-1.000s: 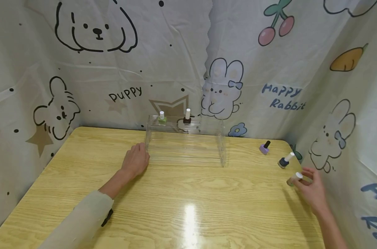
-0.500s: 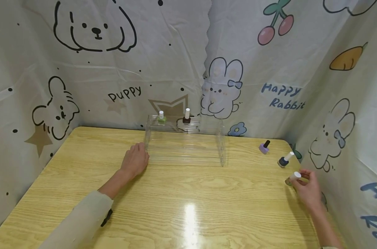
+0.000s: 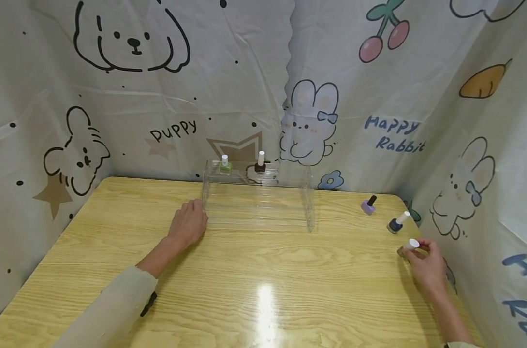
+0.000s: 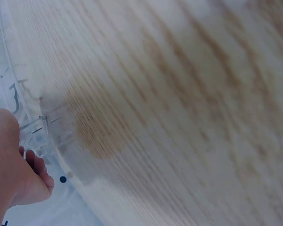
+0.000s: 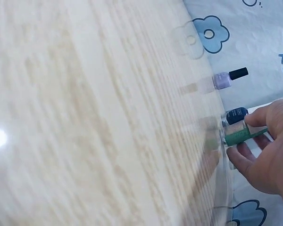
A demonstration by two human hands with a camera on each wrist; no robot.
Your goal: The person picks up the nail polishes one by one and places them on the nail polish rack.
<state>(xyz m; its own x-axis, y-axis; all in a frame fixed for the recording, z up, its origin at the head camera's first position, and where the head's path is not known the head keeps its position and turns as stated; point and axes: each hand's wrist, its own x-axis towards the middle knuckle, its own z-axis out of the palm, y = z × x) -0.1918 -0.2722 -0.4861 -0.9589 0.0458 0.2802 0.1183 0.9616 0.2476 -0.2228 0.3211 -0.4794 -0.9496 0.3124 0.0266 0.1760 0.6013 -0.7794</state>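
At the left end of a clear stepped display rack (image 3: 256, 184), my left hand (image 3: 187, 223) grips its side panel with curled fingers. The left wrist view shows this hand (image 4: 12, 165) at the see-through edge, its grip partly hidden. On the rack's top step stand a green nail polish bottle (image 3: 226, 167) and a dark brown one (image 3: 260, 167), both white-capped. Far to the right, my right hand (image 3: 428, 268) pinches a white-capped nail polish bottle (image 3: 403, 251) between thumb and fingers. In the right wrist view this bottle (image 5: 237, 134) looks green and meets the tabletop.
Beyond the right hand stand a navy nail polish bottle (image 3: 394, 225) with a white cap and a lilac one (image 3: 368, 207) with a black cap. The wooden table (image 3: 246, 285) is bordered by printed curtains (image 3: 228, 92) at the back and sides.
My right hand has shifted slightly left and closed in around the white-capped bottle. The bottle has barely moved. My left hand stays at the rack's end.
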